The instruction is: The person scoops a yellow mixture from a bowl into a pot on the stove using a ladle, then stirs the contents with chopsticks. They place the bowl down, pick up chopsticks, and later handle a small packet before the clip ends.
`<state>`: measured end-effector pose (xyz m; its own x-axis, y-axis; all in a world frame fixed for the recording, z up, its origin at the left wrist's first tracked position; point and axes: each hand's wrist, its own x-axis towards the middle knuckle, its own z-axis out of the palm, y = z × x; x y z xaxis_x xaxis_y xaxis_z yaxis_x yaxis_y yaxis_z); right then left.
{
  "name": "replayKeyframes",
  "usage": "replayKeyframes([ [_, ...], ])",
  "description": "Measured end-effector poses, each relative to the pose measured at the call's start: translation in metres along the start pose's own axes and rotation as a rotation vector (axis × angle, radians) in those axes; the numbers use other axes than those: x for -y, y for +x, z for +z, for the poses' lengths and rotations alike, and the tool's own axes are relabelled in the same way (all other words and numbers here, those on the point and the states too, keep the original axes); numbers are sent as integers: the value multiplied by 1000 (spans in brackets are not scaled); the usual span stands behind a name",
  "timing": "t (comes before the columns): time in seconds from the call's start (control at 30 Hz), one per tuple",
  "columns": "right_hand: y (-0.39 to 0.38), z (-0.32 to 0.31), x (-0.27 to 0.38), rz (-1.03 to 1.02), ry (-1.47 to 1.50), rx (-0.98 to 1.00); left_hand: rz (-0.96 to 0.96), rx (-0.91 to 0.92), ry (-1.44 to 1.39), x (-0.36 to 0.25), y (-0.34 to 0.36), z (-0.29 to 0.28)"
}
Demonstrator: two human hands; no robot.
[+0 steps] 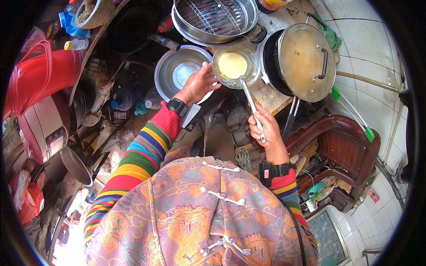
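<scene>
My right hand (pixel 265 127) is wrapped round the silver handle of a ladle (pixel 250 101). The ladle's head is over a clear glass bowl (pixel 254 73), where a round patch of pale yellow liquid (pixel 232 65) shows. Whether that liquid lies in the ladle or in the bowl I cannot tell. My left hand (pixel 198 84) has its fingers apart by the bowl's left rim; contact is unclear. Behind that hand, a wide metal basin (pixel 164 73) stands lower down. To the bowl's right is a dark pan (pixel 270 57) with a glass lid (pixel 306 75) tilted over it.
A metal steamer (pixel 177 29) with a slatted rack stands beyond the bowl. At the right are a brown chair (pixel 350 144) and a green-ended stick (pixel 355 113). A red bucket (pixel 62 71) and a pink rice cooker (pixel 44 128) crowd the left side. Bottles (pixel 128 95) lie below.
</scene>
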<state>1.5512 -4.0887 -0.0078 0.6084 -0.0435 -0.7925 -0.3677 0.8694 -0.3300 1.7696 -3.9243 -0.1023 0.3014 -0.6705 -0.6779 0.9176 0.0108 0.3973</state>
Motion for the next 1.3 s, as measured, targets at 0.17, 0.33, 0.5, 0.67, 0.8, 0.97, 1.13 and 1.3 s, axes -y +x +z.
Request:
replayKeyframes([
  [0.17,-16,8,1,-105,-162,-88,-6,-33,-6,0,-1,2],
  [0.33,-24,13,-1,-296,-494,-255,-4,1,24,-1,0,1],
  [0.5,-15,6,-7,-513,-830,-374,-11,6,19,-1,0,0],
  [0.67,10,-5,-11,-779,-1275,-436,-17,-20,23,-3,-2,2],
  [0.8,31,-13,-22,-845,-1400,-486,-16,-20,35,-4,-4,5],
  [0.97,42,-6,-36,-544,-889,-341,-13,-15,31,-3,-3,4],
  [1.13,32,4,-26,-130,-212,-126,-8,-5,29,-3,-3,4],
  [1.3,26,4,-22,-60,26,-46,-7,-9,35,-3,-3,4],
])
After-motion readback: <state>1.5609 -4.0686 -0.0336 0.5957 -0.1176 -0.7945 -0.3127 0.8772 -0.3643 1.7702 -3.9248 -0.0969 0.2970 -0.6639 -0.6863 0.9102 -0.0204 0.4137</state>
